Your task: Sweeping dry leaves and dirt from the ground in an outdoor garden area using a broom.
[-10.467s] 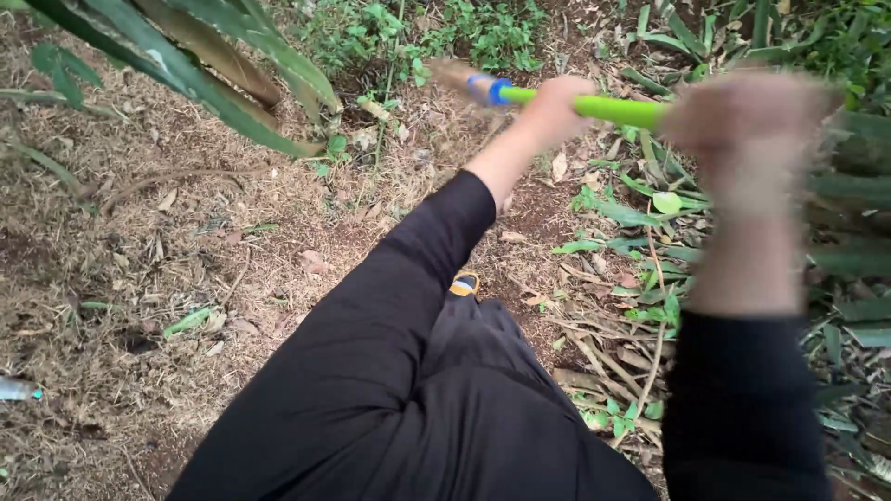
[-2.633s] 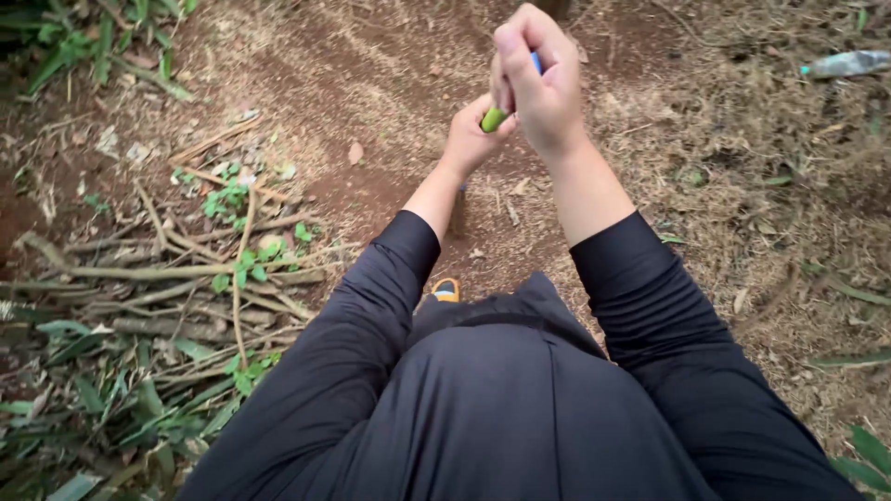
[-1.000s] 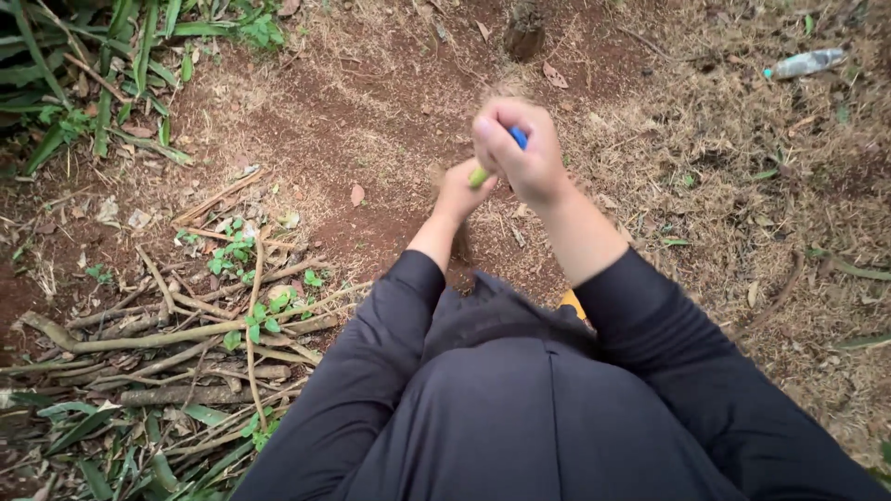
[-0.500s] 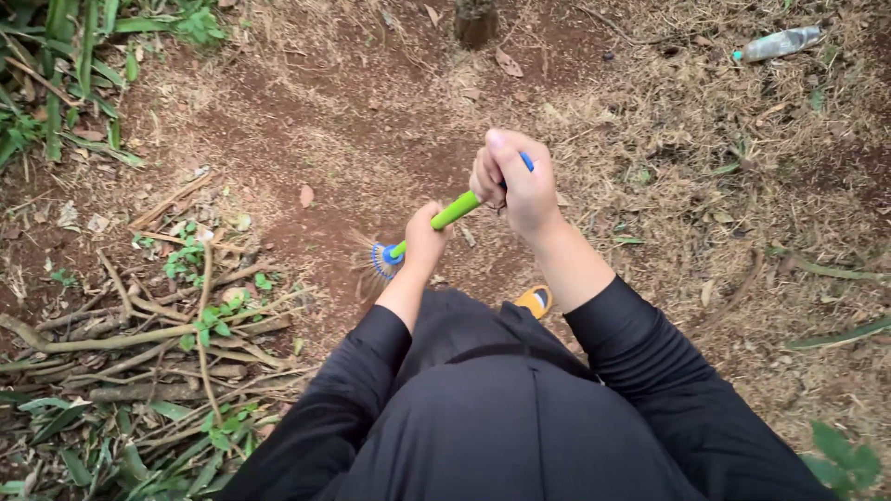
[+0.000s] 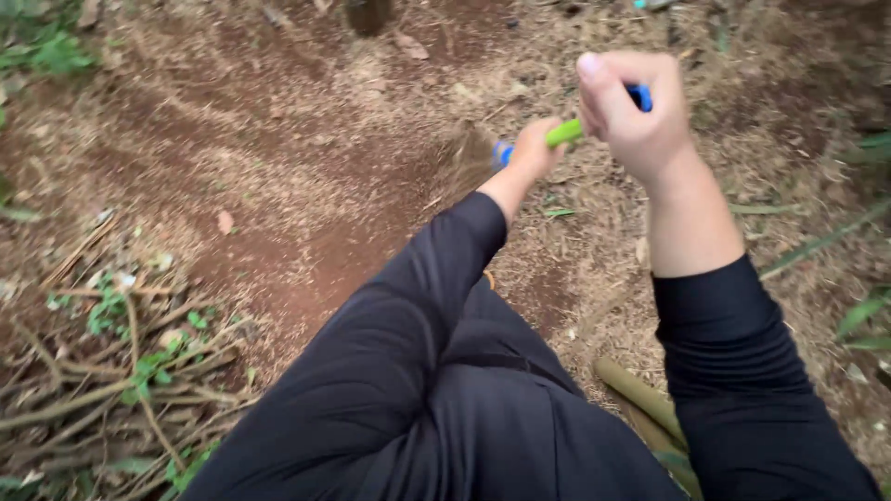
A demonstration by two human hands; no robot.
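I hold a broom with a green handle [image 5: 563, 134] and blue fittings in both hands. My left hand [image 5: 535, 153] grips the handle low down, close to the blue collar and the pale bristles [image 5: 471, 153], which blur over the dirt. My right hand [image 5: 634, 111] is closed around the handle's upper end, where a blue cap shows between the fingers. Both arms wear black sleeves. The bristles reach the reddish bare soil ahead of me.
A pile of dry sticks with small green shoots [image 5: 102, 371] lies at the lower left. A bamboo-like stem [image 5: 640, 399] rests by my right side. A stump [image 5: 368, 13] stands at the top. Dry straw litter [image 5: 742, 111] covers the right side.
The broom has swung from low at my left up and out to the right. Both hands moved right and forward with it. The view has shifted, with the stick pile now lower left.
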